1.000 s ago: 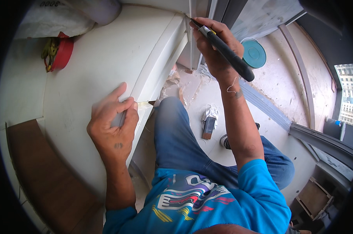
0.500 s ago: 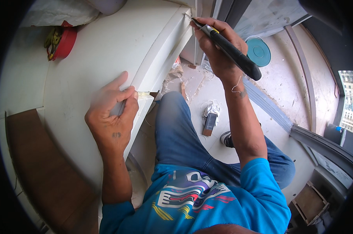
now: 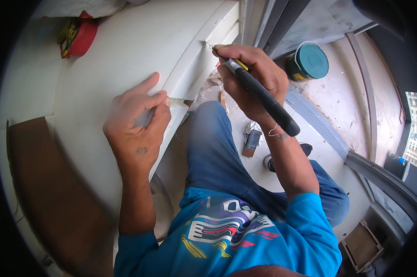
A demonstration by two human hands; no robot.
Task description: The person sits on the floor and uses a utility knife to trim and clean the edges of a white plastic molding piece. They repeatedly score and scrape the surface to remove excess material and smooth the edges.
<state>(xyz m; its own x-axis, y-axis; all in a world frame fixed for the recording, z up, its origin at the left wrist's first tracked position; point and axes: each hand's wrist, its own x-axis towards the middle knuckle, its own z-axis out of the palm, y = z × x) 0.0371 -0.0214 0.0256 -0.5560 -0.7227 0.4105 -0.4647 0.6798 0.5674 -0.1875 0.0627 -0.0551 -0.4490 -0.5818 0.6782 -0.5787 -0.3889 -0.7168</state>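
A black utility knife with a yellow slider is gripped in my right hand. Its tip meets the raised white edge of a large white panel, where a small pale shaving sticks up. Farther down this edge, my left hand has thumb and fingertips pinched together and the index finger stretched forward. A greyish patch shows inside its curled fingers, too unclear to name. Below the pinch, the white edge has a broken-looking end beside my knee.
A bucket with a teal lid stands at the right, past a grey metal track. On the floor lies a grey-and-brown block. A red round object rests on the panel at far left; a dark brown board lies at left.
My right hand has drawn the knife down along the white edge, closer to my left hand. The left hand keeps its pinch, slightly shifted up and right in view.
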